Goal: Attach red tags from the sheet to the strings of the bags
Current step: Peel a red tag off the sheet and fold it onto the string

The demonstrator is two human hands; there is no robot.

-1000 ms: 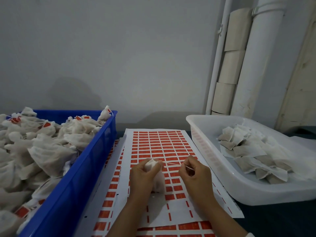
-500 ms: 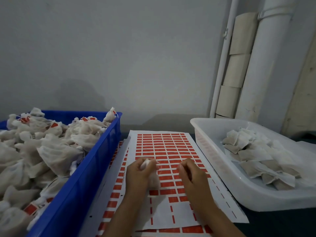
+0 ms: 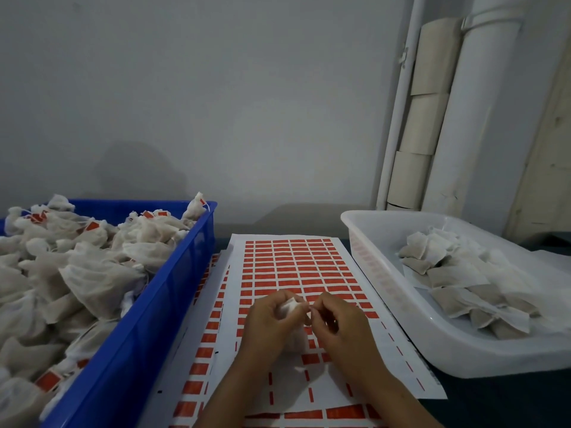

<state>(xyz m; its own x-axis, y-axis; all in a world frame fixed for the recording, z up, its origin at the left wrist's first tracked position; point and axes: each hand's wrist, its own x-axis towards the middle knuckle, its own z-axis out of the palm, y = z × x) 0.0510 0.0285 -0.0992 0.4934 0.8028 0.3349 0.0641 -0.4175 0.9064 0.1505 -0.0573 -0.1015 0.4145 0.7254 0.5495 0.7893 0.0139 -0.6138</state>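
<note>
Between both sets of fingers, a white bag sits gripped by the left hand, while the right hand pinches what seems its string, just above the sheet of red tags. Next, probably, a tag must be peeled.

The dark desk is being occupied by a blue crate, tag sheets and a white tray.

Single head view looks forward and down, close over the sheet.
</note>
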